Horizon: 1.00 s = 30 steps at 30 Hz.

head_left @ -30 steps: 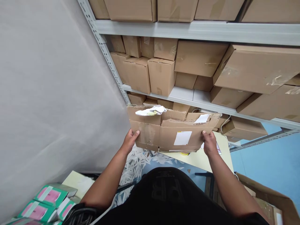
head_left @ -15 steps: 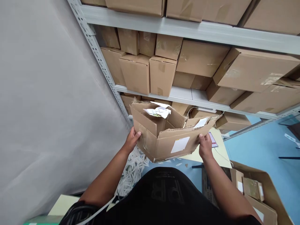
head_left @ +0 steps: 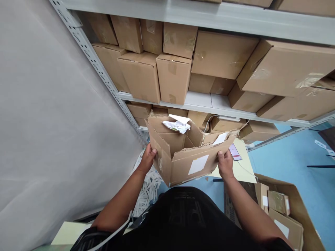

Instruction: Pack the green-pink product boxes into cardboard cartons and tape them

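Observation:
An opened cardboard box (head_left: pixel 180 167) with torn edges is held up in front of me between both hands. My left hand (head_left: pixel 148 158) grips its left side, thumb on the outer face. On the right side, my right hand (head_left: pixel 225 163) is closed around the cardboard edge with the thumb on the front panel. A white label (head_left: pixel 198 164) is stuck on that front panel, and a smaller white label (head_left: pixel 220 138) shows on a flap. Crumpled white paper (head_left: pixel 178 125) sits at the box's far upper part. The fingers behind the cardboard are hidden.
Metal shelving (head_left: pixel 193 99) full of closed cartons (head_left: pixel 140 75) rises ahead. A pale table (head_left: pixel 246 164) bearing a phone (head_left: pixel 235 152) stands beyond my right hand. White paper strips (head_left: pixel 149 190) lie lower left. A large carton (head_left: pixel 295 195) with smaller boxes is at lower right, a grey wall (head_left: pixel 65 122) at left.
The view has shifted nearer the shelves. Both hands still hold the cardboard box, which has tilted slightly and moved a little left and down in view.

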{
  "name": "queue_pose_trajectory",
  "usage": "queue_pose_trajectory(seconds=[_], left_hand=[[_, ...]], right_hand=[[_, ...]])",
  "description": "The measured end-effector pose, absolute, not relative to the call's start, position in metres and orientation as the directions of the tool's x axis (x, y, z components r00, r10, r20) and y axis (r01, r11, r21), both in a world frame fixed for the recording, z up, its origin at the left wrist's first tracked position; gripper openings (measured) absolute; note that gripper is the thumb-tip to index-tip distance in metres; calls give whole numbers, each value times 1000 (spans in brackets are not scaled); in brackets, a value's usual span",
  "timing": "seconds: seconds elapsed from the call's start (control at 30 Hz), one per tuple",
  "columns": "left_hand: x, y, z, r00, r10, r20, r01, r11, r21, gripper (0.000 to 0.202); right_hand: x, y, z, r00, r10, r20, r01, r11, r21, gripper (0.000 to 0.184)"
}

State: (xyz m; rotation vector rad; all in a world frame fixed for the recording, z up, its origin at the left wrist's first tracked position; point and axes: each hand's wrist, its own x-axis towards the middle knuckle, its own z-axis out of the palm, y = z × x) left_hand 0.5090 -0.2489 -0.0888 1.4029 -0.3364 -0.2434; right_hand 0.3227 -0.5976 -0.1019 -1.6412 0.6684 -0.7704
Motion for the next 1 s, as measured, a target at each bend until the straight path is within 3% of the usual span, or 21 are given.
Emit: queue_pose_trajectory(seconds=[0.1,0.23,0.5,0.63,0.8,0.9,1.0], left_hand=[[511,-252,-94,944,-327,52,1,159,987,78],[534,-241,-84,950,-306,-58,135,236,962,85],[560,-230,-25,942,-321,-97,175,226,958,68],[560,-218,1,863,-447,-236,311,103,945,62],[551,-210,24,693,-590,-413,361,-212,908,48],[538,-214,25,684,-539,-492,374,-320,870,50],[524,-218,16,773,-436,-462,368,-285,885,60]], right_hand=[[325,-604,-104,649,-752,115,-9,-159,-987,51],[325,-628,-104,569,-800,191,54,-196,-979,53],[330,-647,-103,566,-764,309,106,-304,-947,53],[327,-657,-106,529,-784,325,95,-326,-941,55],[319,-673,-108,512,-775,369,83,-383,-920,52],[315,-674,-107,530,-762,372,85,-389,-917,52],[312,-665,-104,596,-721,354,96,-373,-923,52]])
